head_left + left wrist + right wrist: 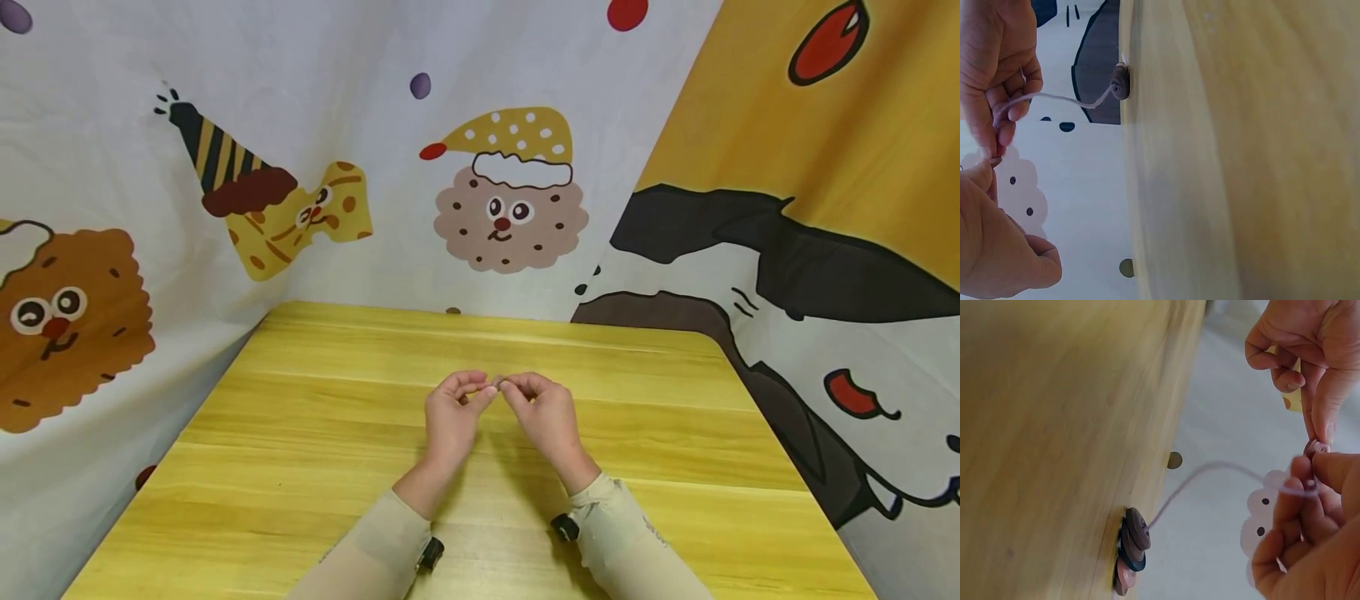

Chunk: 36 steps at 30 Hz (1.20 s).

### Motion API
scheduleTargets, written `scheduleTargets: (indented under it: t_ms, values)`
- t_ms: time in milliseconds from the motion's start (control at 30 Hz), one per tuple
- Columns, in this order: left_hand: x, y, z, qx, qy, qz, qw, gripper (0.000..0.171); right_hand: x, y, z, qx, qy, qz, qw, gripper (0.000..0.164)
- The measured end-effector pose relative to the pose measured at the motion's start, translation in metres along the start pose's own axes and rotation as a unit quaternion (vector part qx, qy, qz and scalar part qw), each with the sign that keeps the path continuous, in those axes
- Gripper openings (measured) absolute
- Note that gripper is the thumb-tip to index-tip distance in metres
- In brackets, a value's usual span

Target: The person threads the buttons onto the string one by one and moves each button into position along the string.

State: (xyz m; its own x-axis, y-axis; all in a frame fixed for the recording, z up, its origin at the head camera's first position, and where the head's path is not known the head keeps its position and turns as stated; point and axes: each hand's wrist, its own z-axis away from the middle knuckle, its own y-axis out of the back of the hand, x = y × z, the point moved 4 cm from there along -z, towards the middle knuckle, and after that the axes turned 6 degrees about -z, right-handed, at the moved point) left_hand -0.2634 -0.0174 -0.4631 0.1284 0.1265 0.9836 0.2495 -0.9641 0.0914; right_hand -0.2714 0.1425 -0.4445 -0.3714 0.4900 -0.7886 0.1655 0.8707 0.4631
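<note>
In the head view my left hand [452, 417] and right hand [551, 419] meet fingertip to fingertip above the table. Thumb and finger of the left hand pinch a small brown button [1314, 446]. The right hand grips a thin pale purple cord [1213, 465] just beside that button; whether the cord's tip passes through a hole is hidden by the fingers. From the right hand the cord droops to a stack of strung buttons [1139, 530], brown, dark green and pink, on the table. The left wrist view shows the stack's end button [1120, 83].
A yellow wood-grain table [315, 467] spreads beneath both hands. Behind it hangs a white cloth [360, 100] with cartoon biscuits, and a yellow and black cloth part [862, 208] stands at the right. Each sleeve cuff carries a small black camera [431, 553].
</note>
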Motion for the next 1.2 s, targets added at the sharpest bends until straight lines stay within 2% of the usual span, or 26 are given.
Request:
scheduleTargets:
  t_ms: [167,267,333,500,600,667,733,833,967,1067,1200]
  values:
    - [-0.001,-0.001,0.000,-0.023,0.007,0.005,0.9997,0.017,0.003,0.001,-0.002,-0.061,-0.008,-0.036,0.997,0.012]
    - [-0.004,0.000,0.000,-0.049,0.031,0.018,0.9982,0.016,0.003,0.002,-0.002,-0.094,0.005,-0.035,0.995,0.009]
    - [-0.007,0.001,-0.001,-0.070,0.057,0.020,0.9957,0.019,0.002,0.003,-0.002,-0.109,0.029,-0.016,0.994,0.008]
    - [-0.012,0.005,-0.007,-0.144,0.115,0.022,0.9826,0.034,0.000,0.003,-0.002,-0.126,0.079,0.029,0.988,0.007]
    - [-0.013,0.006,-0.011,-0.183,0.135,0.034,0.9731,0.041,-0.001,0.002,-0.002,-0.132,0.097,0.047,0.985,0.007]
    - [-0.012,0.006,-0.013,-0.195,0.143,0.043,0.9694,0.042,-0.002,0.001,-0.002,-0.131,0.110,0.057,0.984,0.006]
    - [-0.012,0.006,-0.014,-0.197,0.144,0.041,0.9689,0.042,-0.002,0.000,-0.001,-0.127,0.122,0.064,0.982,0.006]
    - [-0.011,0.006,-0.014,-0.184,0.136,0.031,0.9729,0.038,-0.002,-0.001,0.000,-0.125,0.119,0.059,0.983,0.006]
    - [-0.009,0.006,-0.013,-0.153,0.117,0.028,0.9809,0.032,0.002,-0.001,0.001,-0.136,0.050,0.007,0.989,0.014]
    - [-0.007,0.006,-0.013,-0.127,0.102,0.030,0.9862,0.031,0.004,0.000,0.001,-0.144,-0.004,-0.041,0.989,0.021]
    - [-0.005,0.008,-0.012,-0.105,0.084,0.018,0.9907,0.031,0.002,-0.001,0.001,-0.149,-0.009,-0.039,0.988,0.027]
